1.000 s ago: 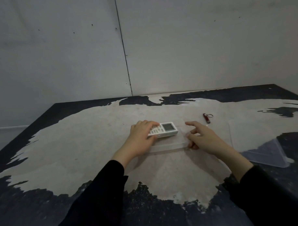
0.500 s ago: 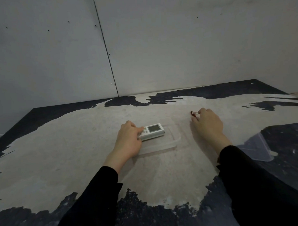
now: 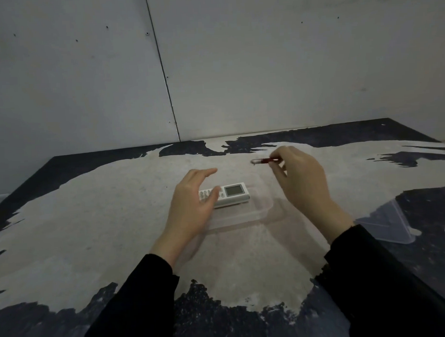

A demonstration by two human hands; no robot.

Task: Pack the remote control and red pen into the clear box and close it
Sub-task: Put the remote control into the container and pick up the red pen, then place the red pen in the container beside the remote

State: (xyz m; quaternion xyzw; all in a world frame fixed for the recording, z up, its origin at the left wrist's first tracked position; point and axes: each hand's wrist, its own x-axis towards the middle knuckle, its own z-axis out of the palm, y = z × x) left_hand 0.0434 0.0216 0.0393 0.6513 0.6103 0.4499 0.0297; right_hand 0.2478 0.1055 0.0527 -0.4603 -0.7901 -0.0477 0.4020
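Red pen (image 3: 266, 160) in right grip (image 3: 301, 183), above clear box (image 3: 262, 207) far edge.

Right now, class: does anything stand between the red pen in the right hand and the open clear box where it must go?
Nothing visible blocks it. The right hand holds the red pen up beyond the clear box, which is open on top. Inside, the remote control fills the far-left part; the left hand hovers over the remote's left end.
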